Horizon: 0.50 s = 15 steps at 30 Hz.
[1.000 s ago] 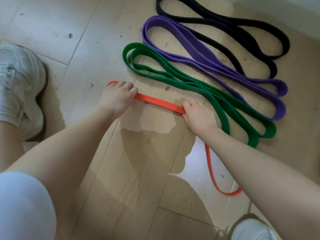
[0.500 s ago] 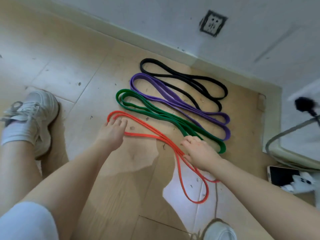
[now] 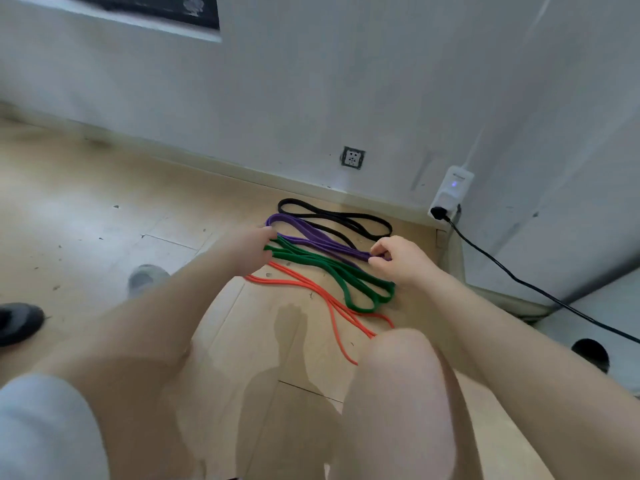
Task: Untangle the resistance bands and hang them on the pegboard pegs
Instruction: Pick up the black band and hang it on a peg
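Several resistance bands lie side by side on the wooden floor near the wall: a black band (image 3: 349, 220) farthest, then a purple band (image 3: 311, 234), a green band (image 3: 325, 268) and an orange band (image 3: 311, 289) nearest me. My left hand (image 3: 247, 252) reaches over the left ends of the green and purple bands; what its fingers hold is hidden. My right hand (image 3: 398, 258) pinches the right end of the purple band between curled fingers. A dark panel (image 3: 138, 8) is on the wall at the top left.
A wall socket (image 3: 352, 157) sits above the skirting. A white plug-in device (image 3: 450, 194) with a black cable (image 3: 519, 282) runs right across the floor. A grey shoe (image 3: 145, 277) and a black shoe (image 3: 19, 322) are at the left. My knees fill the foreground.
The view has risen and pulled back. Both hands left the orange band and moved to the farther bands; my right hand now pinches the purple band's right end.
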Available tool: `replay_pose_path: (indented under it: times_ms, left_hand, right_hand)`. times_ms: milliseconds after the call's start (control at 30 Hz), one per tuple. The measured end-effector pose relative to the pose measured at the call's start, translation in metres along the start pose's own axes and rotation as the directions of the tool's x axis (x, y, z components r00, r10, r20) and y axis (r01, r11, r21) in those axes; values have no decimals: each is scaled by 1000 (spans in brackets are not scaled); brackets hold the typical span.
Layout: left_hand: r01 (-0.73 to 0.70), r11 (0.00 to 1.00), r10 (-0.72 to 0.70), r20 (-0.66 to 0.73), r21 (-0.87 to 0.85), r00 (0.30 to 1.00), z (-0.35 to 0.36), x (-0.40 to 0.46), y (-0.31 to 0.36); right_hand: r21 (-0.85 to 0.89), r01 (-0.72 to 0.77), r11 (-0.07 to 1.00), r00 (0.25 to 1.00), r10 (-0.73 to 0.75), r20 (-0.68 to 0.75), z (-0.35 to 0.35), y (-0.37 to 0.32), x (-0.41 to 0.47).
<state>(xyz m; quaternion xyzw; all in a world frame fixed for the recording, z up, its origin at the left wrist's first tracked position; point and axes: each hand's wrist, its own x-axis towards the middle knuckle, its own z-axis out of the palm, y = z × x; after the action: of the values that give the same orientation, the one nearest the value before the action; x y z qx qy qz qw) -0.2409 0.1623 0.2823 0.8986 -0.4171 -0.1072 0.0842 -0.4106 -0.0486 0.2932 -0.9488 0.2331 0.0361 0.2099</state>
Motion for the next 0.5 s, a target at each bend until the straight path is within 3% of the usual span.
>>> replay_pose_path:
  times_ms: [133,267,400,500]
  left_hand:
    - [-20,1000,19,-54,-12,998,-24,-2,14]
    - [-11,988,0,-70,-156,998,-10,27,11]
    - [68,917,-97,-53,-394,994,24,86,-24]
    - [183,830,-214,1,-527,977,54,157,-69]
  right_hand:
    - [46,17,999,999,-15,-48,-10,-18,-14]
    - [91,-26,996,999,28,-23,12,-24,4]
    - [92,-91,992,996,90,19,48,-28,71]
    - [91,-126,988,992,126,13,79,-30,170]
